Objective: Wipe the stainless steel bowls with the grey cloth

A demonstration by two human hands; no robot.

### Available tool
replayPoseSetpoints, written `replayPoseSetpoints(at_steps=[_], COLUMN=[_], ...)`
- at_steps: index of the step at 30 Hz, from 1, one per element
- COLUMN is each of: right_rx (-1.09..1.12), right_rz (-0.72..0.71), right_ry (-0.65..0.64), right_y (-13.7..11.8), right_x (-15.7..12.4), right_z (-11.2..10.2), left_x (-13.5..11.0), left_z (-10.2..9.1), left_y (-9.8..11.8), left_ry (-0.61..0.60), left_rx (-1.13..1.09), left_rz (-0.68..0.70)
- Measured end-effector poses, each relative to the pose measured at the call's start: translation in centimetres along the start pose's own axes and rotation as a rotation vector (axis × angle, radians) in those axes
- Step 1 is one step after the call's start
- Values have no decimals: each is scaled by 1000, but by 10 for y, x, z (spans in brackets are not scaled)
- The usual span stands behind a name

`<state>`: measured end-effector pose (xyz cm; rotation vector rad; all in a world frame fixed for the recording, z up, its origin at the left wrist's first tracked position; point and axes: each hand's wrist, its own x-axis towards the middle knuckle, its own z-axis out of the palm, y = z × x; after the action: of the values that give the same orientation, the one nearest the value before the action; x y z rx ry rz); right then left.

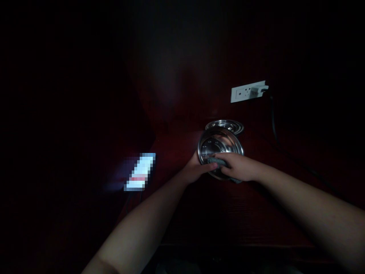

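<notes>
A shiny stainless steel bowl [235,142] is tilted so that its inside faces me. Around its left and lower rim my left hand [196,167] is closed, with the thumb over the edge. My right hand [239,166] presses a dark grey-green cloth [216,161] against the lower inner side of the bowl. Part of the cloth hangs past the rim below my right hand. Just behind the bowl lies a round, shiny metal lid or plate [225,123], partly hidden by it.
A dark red table [176,144] spreads beneath everything. At the left stands a lit, blurred-out phone-like screen [140,173], with a thin cable below it. A white socket panel [248,91] with a plug is at the back right, and a dark cord [273,118] runs down beside it. The surroundings are very dark.
</notes>
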<state>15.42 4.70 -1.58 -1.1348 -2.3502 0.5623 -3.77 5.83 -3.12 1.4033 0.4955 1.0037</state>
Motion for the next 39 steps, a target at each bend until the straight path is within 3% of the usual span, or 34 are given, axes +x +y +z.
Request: replayPoseSetpoints(at_steps=[9,15,24,32,39], right_rx=[-220,-239,-159,-40,5], right_rz=[65,85,57,-40,-33], right_ry=[137,145,14,-25,-27], right_y=[1,3,2,0,-1], right_x=[3,4,2,1,1], right_z=[0,0,-1,0,0], left_x=[-3,-3,-2,-3,-4], left_z=[2,2,-4,-1,1], left_y=[1,-2,-5,-2,0], left_ry=[112,124,96,69,84], left_rx=[-87,-121,-56,-15,-30], left_rz=[-87,-107,-76,-44,-47])
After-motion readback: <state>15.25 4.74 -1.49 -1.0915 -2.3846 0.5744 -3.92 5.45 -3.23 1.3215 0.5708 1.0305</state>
